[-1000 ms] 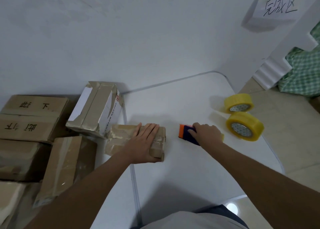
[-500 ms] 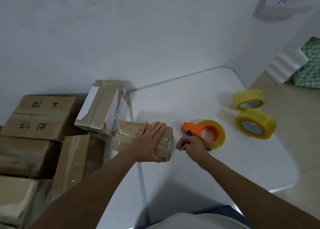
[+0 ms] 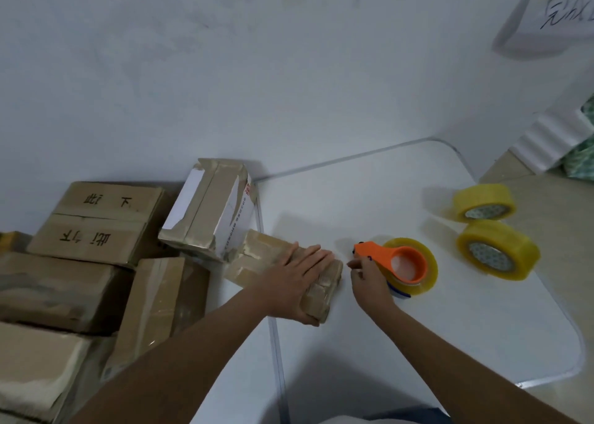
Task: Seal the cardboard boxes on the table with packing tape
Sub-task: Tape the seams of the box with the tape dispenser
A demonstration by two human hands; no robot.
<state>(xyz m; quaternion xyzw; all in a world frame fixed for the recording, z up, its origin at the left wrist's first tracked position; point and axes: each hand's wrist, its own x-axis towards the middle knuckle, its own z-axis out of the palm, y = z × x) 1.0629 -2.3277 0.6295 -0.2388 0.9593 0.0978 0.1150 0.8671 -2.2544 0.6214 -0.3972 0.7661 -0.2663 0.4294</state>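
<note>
Left hand (image 3: 299,279) lies flat on the small cardboard box (image 3: 283,269), fingers straight and together, thumb curled round its near edge — pressing it to the white table (image 3: 418,343). Right hand (image 3: 369,282) has fingertips bunched in a pinch just left of the orange tape dispenser (image 3: 398,263), which lies flat on the table; cannot tell whether tape is between them. Box sits at the table's left edge, touching a larger tilted box (image 3: 212,208). Two spare yellow tape rolls (image 3: 495,250) sit right of the dispenser. Stacked boxes (image 3: 80,263) fill the left.
</note>
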